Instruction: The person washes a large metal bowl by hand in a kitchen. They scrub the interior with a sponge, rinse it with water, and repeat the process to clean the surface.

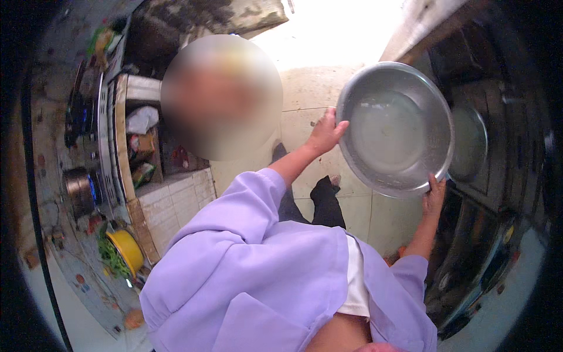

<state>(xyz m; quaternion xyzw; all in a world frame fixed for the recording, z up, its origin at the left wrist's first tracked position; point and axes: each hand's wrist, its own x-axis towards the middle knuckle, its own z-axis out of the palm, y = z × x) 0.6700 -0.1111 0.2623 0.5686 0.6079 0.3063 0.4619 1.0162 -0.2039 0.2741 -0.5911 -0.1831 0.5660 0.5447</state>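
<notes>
A wide round metal basin (433, 101) is held in front of me over the tiled floor, between both hands. Pale, cloudy liquid (387, 136) appears to cover its bottom. My left hand (327, 132) grips the rim on the left side, thumb over the edge. On the lower right of the rim, my right hand (434, 196) has hold of it, the fingers partly hidden by the basin. Both arms emerge from loose lilac sleeves (246, 207).
Left stands a tiled counter (158, 207) with shelves holding bags and packets. On it are a metal pot (79, 189) at the stove and a yellow bowl (127, 251) of green leaves. Dark, glossy furniture (475, 198) stands close right. A blurred patch hides part of the upper left.
</notes>
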